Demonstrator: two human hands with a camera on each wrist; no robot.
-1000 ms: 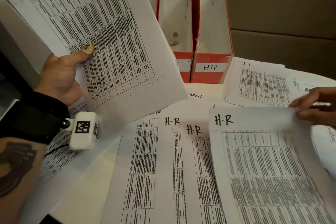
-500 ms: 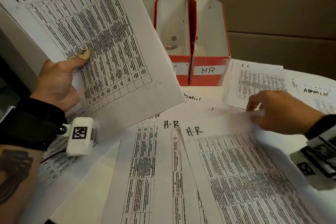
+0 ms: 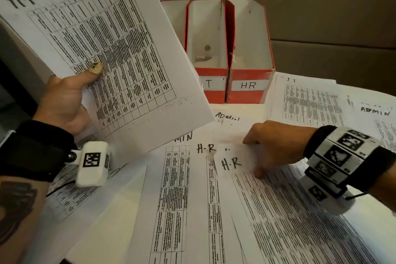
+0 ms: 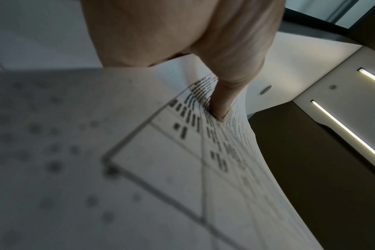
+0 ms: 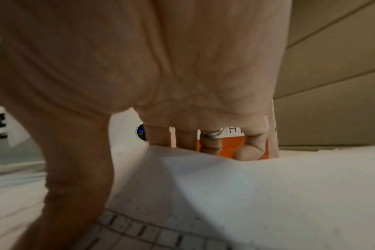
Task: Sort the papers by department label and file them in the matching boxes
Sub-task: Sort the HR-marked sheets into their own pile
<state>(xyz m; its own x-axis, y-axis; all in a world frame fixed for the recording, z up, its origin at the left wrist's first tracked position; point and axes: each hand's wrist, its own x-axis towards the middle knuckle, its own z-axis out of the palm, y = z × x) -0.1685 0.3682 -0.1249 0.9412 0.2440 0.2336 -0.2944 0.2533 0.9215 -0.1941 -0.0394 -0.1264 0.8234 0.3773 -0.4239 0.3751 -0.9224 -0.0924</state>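
Observation:
My left hand holds a stack of sheets marked H-R raised at the upper left, with the thumb pressed on the printed table. My right hand grips the top edge of another H-R sheet lying on the table, fingers over the edge and thumb on the page. That sheet bulges up between thumb and fingers. Behind stand the red boxes labelled HR and IT. The raised stack partly hides a third box.
Loose sheets cover the table: one more H-R sheet left of my right hand, ADMIN sheets near the boxes, and an IT sheet and ADMIN sheet at the right. A brown wall stands behind.
My right hand has slid its H-R sheet leftward across the table, over the neighbouring H-R sheets. The left hand's stack has stayed raised.

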